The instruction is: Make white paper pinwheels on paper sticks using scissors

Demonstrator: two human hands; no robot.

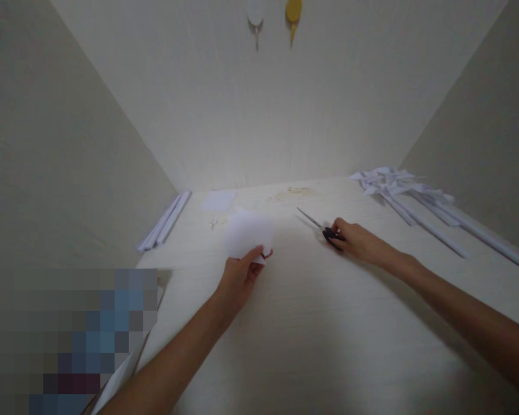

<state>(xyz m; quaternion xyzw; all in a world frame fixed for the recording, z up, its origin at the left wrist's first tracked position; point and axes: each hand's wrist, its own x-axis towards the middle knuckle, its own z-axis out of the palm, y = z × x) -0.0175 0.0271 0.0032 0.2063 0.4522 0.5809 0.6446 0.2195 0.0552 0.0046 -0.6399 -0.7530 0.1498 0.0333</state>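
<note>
- Pixelated block (69, 340), lower left, nearest the camera; its content cannot be made out.
- Rolled paper sticks (164, 222) lie against the left wall, apart from the hands.
- Left hand (237, 282), arm extended, pinches a white paper piece (247, 233) by its lower edge, lifted off the table (307, 334).
- Right hand (358, 242), arm outstretched, closes over the black handles of scissors (322, 227) lying flat, blades pointing away.
- Paper pinwheels (415, 199) lie along the right wall.

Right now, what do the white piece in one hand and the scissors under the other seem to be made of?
The white sheet in the left hand looks like thin matte paper, pale and blurred. The scissors under the right hand show slim grey blades, likely metal, and dark handles, probably plastic.
</note>
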